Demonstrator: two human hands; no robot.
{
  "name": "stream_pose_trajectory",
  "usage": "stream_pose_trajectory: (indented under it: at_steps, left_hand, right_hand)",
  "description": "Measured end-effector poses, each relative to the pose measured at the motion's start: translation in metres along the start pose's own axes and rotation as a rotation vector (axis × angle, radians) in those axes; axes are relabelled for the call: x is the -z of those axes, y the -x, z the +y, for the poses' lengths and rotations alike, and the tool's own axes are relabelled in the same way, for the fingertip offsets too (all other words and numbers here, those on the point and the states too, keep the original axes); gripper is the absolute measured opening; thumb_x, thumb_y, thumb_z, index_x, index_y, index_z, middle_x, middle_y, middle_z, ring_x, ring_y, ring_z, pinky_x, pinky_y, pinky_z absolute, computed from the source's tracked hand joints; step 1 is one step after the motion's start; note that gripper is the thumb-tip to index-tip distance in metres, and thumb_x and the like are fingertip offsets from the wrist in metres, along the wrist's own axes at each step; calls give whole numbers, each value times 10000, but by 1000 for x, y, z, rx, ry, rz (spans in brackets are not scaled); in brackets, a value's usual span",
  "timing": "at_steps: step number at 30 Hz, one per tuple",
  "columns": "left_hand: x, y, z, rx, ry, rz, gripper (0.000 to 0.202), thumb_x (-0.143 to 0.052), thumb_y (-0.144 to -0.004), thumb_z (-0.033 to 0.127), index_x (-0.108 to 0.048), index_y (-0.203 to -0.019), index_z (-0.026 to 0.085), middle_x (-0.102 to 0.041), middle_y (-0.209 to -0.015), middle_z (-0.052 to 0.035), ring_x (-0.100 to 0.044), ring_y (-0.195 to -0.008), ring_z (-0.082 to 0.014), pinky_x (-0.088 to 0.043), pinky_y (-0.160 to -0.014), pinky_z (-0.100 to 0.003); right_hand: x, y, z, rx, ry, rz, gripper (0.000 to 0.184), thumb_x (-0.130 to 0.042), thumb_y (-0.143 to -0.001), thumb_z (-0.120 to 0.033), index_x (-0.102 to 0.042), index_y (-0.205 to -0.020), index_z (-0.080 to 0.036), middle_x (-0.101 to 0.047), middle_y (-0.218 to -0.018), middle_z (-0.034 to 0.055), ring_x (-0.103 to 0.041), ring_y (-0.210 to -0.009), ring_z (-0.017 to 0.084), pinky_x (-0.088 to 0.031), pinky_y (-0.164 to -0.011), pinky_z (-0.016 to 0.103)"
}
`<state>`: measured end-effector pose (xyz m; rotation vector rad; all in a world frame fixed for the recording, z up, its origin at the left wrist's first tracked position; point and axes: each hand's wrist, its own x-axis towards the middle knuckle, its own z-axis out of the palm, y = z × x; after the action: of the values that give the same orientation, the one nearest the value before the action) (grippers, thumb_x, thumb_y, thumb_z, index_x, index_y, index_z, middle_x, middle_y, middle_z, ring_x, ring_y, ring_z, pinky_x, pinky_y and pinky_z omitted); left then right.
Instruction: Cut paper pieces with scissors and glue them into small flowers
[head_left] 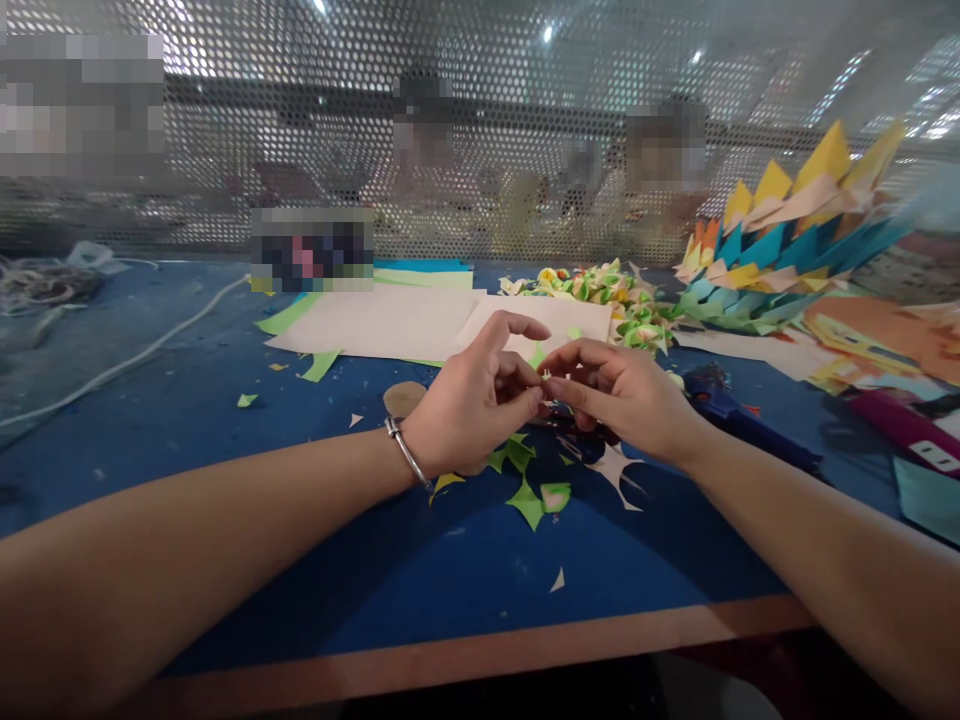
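Observation:
My left hand [487, 395], with a metal bracelet on its wrist, pinches a small pale piece of paper [547, 378] between thumb and fingers. My right hand [619, 390] meets it there, its fingertips closed on the same piece. The piece is mostly hidden by the fingers. Beneath the hands lie green paper scraps [528, 503] and a white cut-out scrap [619, 474]. Dark scissors, partly covered, seem to lie under my right hand. A round brown disc [405, 399] sits beside my left wrist.
White paper sheets [375, 318] lie over green ones behind my hands. A heap of small folded green and cream paper pieces [600, 288] stands behind. To the right are a blue-handled tool [750, 425], a purple tool [904, 430] and a layered paper construction [795, 240]. A perforated screen [495, 120] closes the back.

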<state>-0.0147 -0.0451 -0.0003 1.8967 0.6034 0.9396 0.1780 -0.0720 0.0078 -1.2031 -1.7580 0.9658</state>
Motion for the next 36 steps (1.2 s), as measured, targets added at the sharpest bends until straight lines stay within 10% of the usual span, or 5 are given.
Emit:
stream_pose_trajectory:
  at_steps: [36]
  left_hand:
    - [1, -3, -3, 111, 116, 37, 479, -689, -740, 191, -430, -1144, 194, -665, -742, 16, -707, -722, -165, -566, -696, -296]
  right_hand:
    - [0, 2, -2, 29, -8, 4, 241, -759, -775, -344, -624, -854, -161, -548, -559, -63, -475, -401, 53, -327, -344, 183]
